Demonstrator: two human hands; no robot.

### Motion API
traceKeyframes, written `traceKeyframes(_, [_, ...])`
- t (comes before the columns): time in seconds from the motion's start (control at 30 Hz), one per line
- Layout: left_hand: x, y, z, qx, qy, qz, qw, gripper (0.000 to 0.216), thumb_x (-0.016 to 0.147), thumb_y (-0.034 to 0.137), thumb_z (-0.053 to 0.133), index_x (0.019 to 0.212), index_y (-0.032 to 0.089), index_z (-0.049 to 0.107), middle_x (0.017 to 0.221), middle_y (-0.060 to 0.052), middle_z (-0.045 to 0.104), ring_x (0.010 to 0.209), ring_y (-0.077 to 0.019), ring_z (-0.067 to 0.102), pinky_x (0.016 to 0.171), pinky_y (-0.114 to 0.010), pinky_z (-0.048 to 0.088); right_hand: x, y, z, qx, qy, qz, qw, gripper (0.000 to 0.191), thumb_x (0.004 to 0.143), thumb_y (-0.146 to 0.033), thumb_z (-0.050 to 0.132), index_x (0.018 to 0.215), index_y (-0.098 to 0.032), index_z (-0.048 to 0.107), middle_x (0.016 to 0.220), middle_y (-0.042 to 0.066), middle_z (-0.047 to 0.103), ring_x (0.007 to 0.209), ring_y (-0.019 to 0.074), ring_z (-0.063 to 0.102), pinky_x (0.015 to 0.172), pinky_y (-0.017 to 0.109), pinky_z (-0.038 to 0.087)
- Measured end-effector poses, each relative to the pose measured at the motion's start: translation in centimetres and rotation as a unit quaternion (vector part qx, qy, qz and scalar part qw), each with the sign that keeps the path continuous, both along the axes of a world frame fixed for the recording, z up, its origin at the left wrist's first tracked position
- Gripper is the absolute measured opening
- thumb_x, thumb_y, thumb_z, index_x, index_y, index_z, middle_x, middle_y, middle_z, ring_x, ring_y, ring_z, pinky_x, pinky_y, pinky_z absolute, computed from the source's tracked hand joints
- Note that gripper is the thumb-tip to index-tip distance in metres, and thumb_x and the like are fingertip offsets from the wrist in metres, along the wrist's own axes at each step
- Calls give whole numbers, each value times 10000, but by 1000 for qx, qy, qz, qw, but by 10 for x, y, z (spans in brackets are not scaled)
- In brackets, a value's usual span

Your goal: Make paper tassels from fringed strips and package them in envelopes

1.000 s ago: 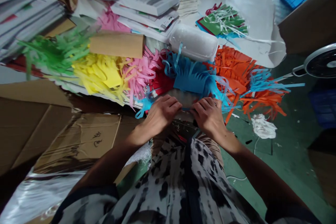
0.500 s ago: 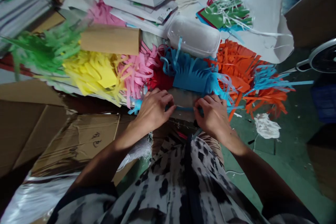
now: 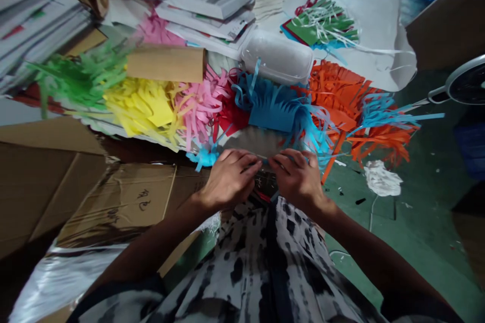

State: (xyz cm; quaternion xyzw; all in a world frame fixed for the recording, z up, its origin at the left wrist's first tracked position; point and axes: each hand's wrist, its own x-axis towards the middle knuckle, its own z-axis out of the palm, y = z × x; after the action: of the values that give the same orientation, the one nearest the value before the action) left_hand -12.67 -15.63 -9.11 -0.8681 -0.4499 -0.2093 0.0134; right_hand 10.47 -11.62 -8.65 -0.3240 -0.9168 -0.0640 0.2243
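At the near edge of the table, my left hand [image 3: 233, 174] and my right hand [image 3: 297, 176] are side by side, their fingers bent and closed on a narrow roll of blue fringed paper. Little of the roll shows between them. Light-blue fringe [image 3: 204, 155] sticks out past my left hand; more blue strips lie by my right hand, mixed with other fringe. Just beyond is a flat blue fringed paper [image 3: 272, 115], with red paper [image 3: 232, 113] and pink fringe [image 3: 200, 101] to its left. Orange fringed paper [image 3: 335, 93] lies to the right.
Yellow fringe [image 3: 142, 103] and green fringe [image 3: 81, 73] lie leftward. Behind stand a clear plastic tray [image 3: 276, 55], a brown card piece [image 3: 164, 63] and stacked booklets [image 3: 212, 0]. Cardboard [image 3: 125, 197] sits below left; a fan [image 3: 468, 81] is at right.
Both hands have drawn toward my body and closer together, with fingers curled further over the blue paper. The stretch of blue roll showing between them has become shorter.
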Motion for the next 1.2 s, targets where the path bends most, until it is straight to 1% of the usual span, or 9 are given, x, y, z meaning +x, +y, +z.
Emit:
traceKeyframes(0.23, [4, -32, -11, 57, -27, 24, 998, 279, 1005, 152, 587, 1244, 187, 726, 1080, -100, 783, 981, -228, 694, 856, -355, 546, -11, -24, 3, 9, 3, -12, 1000, 139, 989, -233, 694, 1117, -209, 744, 1021, 34, 798, 1055, 210, 627, 953, 426, 347])
traceKeyframes(0.37, [12, -34, 10, 56, -101, 44, 992, 288, 983, 143, 627, 1241, 183, 749, 1059, -107, 781, 979, -221, 709, 876, -339, 570, -13, -18, 11, 66, 48, 6, 997, 116, 970, -162, 714, 1042, -242, 756, 913, -17, 798, 983, 171, 651, 913, 389, 348])
traceKeyframes(0.47, [24, -26, 35, -20, -251, 99, 963, 228, 993, 209, 649, 1178, 206, 782, 1070, -93, 790, 980, -200, 728, 891, -325, 581, -8, -4, 28, 132, 89, -6, 987, 133, 951, -159, 744, 1021, -271, 757, 914, -46, 799, 988, 158, 657, 910, 379, 355])
traceKeyframes(0.53, [32, -16, 51, -131, -394, 135, 900, 232, 1000, 314, 665, 1166, 207, 788, 1073, -88, 803, 961, -189, 745, 872, -316, 591, -2, 6, 42, 181, 103, -9, 978, 119, 937, -177, 771, 987, -282, 751, 894, -57, 791, 981, 155, 656, 911, 380, 362])
traceKeyframes(0.73, [43, 11, 77, -492, -629, 61, 599, 341, 812, 492, 858, 840, 158, 797, 726, -32, 756, 617, -115, 676, 596, -220, 538, 16, 17, 80, 255, 125, 20, 959, 196, 880, -194, 837, 1005, -314, 746, 868, -65, 772, 971, 153, 656, 894, 375, 397])
traceKeyframes(0.8, [47, 14, 79, -542, -651, 50, 529, 366, 705, 451, 945, 816, 148, 774, 680, -11, 727, 560, -91, 640, 558, -196, 515, 22, 16, 84, 260, 131, 31, 956, 239, 864, -182, 849, 1037, -312, 748, 885, -62, 778, 969, 152, 662, 886, 372, 408])
traceKeyframes(0.87, [51, 15, 81, -558, -664, 54, 495, 405, 632, 402, 992, 850, 142, 771, 674, -9, 724, 548, -87, 637, 551, -186, 513, 27, 17, 85, 261, 135, 29, 955, 269, 869, -176, 841, 1078, -317, 747, 899, -61, 784, 975, 155, 671, 892, 375, 413])
traceKeyframes(1.03, [59, 22, 80, -551, -653, 62, 516, 412, 608, 362, 1000, 872, 139, 776, 696, -19, 731, 559, -91, 633, 546, -189, 491, 36, 23, 87, 184, 131, -32, 974, 157, 942, -224, 768, 1048, -340, 767, 889, -56, 806, 949, 177, 698, 894, 401, 392])
traceKeyframes(1.2, [70, 41, 86, -447, -618, 32, 646, 296, 682, 364, 954, 746, 153, 756, 719, 15, 683, 648, -80, 587, 627, -205, 469, 32, 26, 104, -27, 252, -42, 966, 104, 953, -215, 723, 951, -281, 803, 884, -7, 814, 929, 200, 727, 890, 393, 480])
